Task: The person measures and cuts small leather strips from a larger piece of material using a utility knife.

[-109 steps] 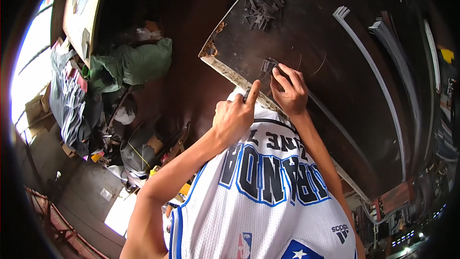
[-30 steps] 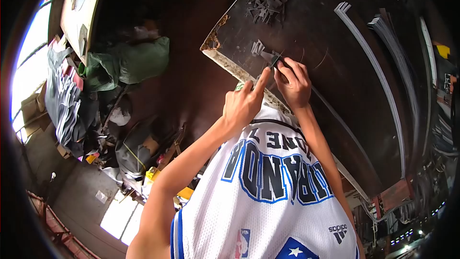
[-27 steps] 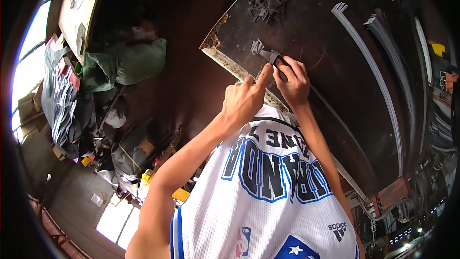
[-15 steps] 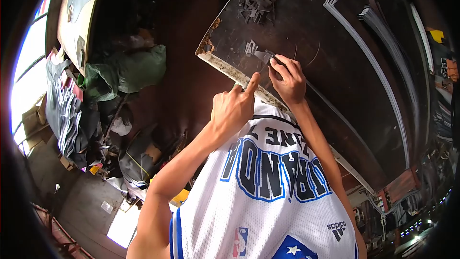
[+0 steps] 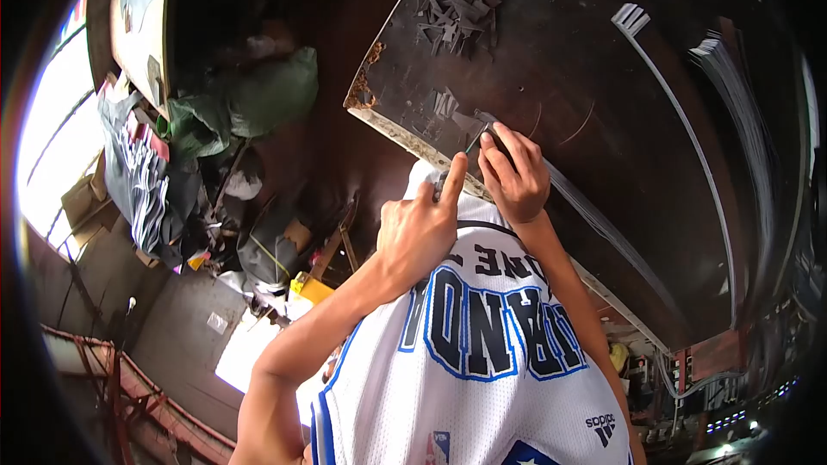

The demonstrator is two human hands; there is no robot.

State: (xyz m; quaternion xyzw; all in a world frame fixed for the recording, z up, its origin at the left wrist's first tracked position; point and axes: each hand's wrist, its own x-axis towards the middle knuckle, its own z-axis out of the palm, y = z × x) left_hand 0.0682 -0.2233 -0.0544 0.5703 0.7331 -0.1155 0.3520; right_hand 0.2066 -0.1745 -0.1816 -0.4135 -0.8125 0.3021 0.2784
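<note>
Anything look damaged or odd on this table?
Yes: the table has a damaged corner on the left. Its dark surface has broken away, showing rough, rusty-brown material, unlike the mostly smooth top around it. The pale edge beside it is blotched with dark marks.

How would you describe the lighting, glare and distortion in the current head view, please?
Head view, left edge: the window is blown out white; head view, centre: the left hand and right hand look fairly clear, while grey pieces nearby contrast weakly with the dark tabletop; head view, right edge: details are dim and smeared; head view, border: fisheye curvature and black corners.
</note>
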